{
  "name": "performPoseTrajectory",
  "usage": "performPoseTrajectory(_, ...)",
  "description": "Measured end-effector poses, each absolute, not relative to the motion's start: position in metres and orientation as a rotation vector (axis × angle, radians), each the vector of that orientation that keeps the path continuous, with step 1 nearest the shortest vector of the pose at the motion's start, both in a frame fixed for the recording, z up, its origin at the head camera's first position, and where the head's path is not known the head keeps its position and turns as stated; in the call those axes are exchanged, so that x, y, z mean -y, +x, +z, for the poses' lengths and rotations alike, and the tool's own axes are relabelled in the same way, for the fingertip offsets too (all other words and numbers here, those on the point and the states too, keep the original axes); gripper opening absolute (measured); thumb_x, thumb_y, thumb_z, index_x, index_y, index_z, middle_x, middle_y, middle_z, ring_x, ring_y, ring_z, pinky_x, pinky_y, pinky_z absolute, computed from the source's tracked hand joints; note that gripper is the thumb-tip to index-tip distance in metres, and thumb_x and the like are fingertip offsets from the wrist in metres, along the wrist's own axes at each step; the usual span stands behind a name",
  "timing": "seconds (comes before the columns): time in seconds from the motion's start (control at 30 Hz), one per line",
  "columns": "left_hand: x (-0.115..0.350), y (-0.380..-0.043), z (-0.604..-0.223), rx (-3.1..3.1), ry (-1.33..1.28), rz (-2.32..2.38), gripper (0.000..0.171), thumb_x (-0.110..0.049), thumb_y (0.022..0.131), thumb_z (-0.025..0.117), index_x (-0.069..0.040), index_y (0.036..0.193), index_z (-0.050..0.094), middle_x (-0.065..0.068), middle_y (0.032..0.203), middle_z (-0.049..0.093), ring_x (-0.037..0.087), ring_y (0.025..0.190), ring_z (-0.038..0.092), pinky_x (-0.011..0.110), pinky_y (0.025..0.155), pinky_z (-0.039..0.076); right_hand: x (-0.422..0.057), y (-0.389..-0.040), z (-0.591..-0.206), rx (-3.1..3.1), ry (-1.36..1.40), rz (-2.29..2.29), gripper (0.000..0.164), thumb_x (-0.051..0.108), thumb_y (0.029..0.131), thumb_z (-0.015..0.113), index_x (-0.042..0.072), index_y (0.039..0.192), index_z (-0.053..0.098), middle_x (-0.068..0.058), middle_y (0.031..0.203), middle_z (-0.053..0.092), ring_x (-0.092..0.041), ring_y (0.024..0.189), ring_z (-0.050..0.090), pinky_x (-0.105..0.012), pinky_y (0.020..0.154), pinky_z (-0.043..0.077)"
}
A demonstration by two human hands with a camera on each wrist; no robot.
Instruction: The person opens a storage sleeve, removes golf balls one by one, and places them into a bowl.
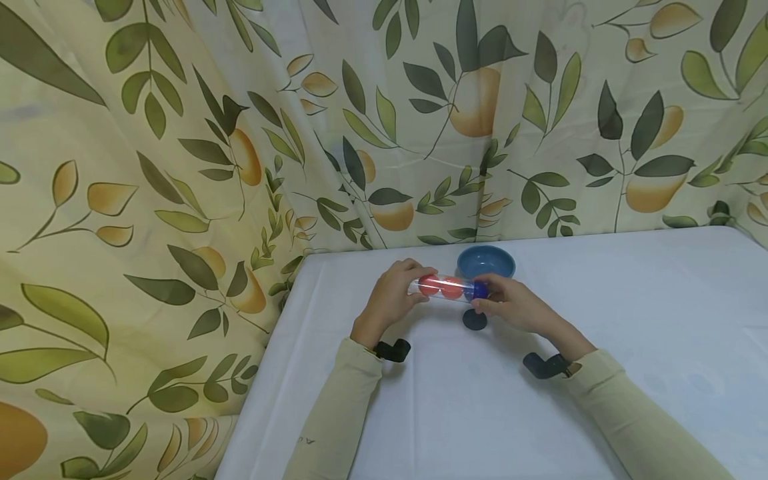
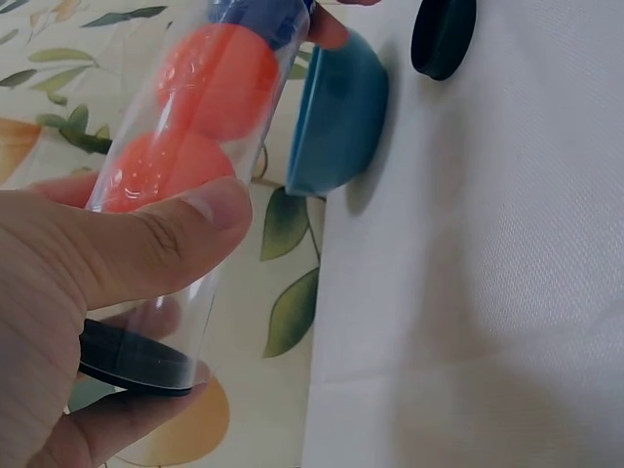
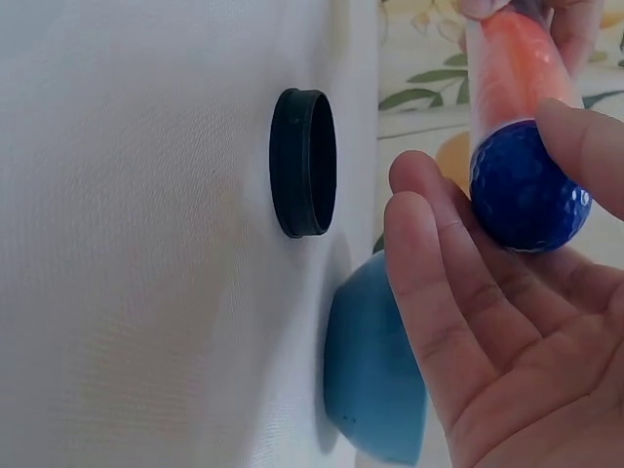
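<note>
A clear tube (image 2: 200,304) is held up sideways over the table. Inside it sit two orange-red balls (image 2: 219,83), and a black cap (image 2: 136,359) closes its left end. My left hand (image 1: 390,297) grips that end, its thumb across the clear wall. Out of the tube's right end pokes a dimpled blue golf ball (image 3: 526,190). My right hand (image 1: 519,307) has its thumb against this ball and fingers around its other side, the palm facing the tube. Below the tube a loose black cap (image 1: 475,320) lies on the table.
Just behind the tube stands a blue bowl (image 1: 486,261) near the table's back edge. White cloth covers the table (image 1: 480,413). A leaf-and-fruit patterned curtain (image 1: 384,133) hangs behind and along the left. Each wrist carries a black camera mount (image 1: 393,350).
</note>
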State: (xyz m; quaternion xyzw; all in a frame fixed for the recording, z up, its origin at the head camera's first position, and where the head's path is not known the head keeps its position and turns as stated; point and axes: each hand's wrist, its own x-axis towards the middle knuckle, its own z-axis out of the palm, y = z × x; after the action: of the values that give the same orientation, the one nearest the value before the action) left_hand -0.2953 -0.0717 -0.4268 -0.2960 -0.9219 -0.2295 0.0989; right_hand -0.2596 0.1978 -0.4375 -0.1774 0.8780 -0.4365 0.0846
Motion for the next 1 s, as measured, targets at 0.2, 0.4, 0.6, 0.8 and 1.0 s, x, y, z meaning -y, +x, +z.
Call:
performPoseTrajectory(0.2,0.072,-0.297,-0.431,2.743,-0.869,-0.732,0.053,-0.018,0.084,0.085,-0.023,0.134,0.069,-0.001,0.121,0.067,0.017,0.114,0.060,0.035,0.097,0.053,-0.200,-0.260,-0.437,-2.656,-0.531,-1.296,0.058,0.028,0.100,0.067,-0.001,0.146,0.047,-0.022,0.125,0.068,-0.034,0.113,0.068,-0.047,0.091,0.059)
performPoseTrajectory(0.4,0.073,-0.300,-0.440,2.738,-0.869,-0.833,0.053,-0.018,0.085,0.084,-0.020,0.135,0.067,0.001,0.120,0.067,0.018,0.101,0.061,0.026,0.083,0.050,-0.201,-0.259,-0.437,-2.705,-0.492,-1.311,0.057,0.032,0.099,0.068,0.000,0.143,0.050,-0.020,0.120,0.071,-0.031,0.108,0.070,-0.045,0.089,0.060)
performPoseTrajectory(0.6,0.072,-0.302,-0.443,2.728,-0.820,-0.906,0.054,-0.021,0.085,0.085,-0.022,0.135,0.064,0.001,0.122,0.065,0.017,0.104,0.061,0.029,0.089,0.050,-0.200,-0.261,-0.433,-2.742,-0.445,-1.369,0.053,0.030,0.098,0.070,0.000,0.138,0.053,-0.015,0.109,0.075,-0.028,0.098,0.072,-0.037,0.080,0.060)
performPoseTrajectory(0.8,0.072,-0.301,-0.442,2.733,-0.789,-0.927,0.054,-0.020,0.085,0.085,-0.023,0.134,0.063,0.001,0.123,0.064,0.017,0.110,0.062,0.033,0.096,0.053,-0.203,-0.261,-0.428,-2.795,-0.403,-1.359,0.060,0.036,0.098,0.070,0.000,0.140,0.051,-0.019,0.112,0.074,-0.031,0.100,0.072,-0.042,0.084,0.059)
performPoseTrajectory(1.0,0.072,-0.301,-0.441,2.745,-0.772,-0.949,0.055,-0.019,0.085,0.085,-0.022,0.135,0.062,0.002,0.123,0.063,0.018,0.110,0.062,0.033,0.098,0.053,-0.208,-0.261,-0.424,-2.878,-0.353,-1.306,0.061,0.037,0.097,0.071,0.001,0.143,0.052,-0.023,0.123,0.068,-0.035,0.107,0.068,-0.042,0.083,0.059)
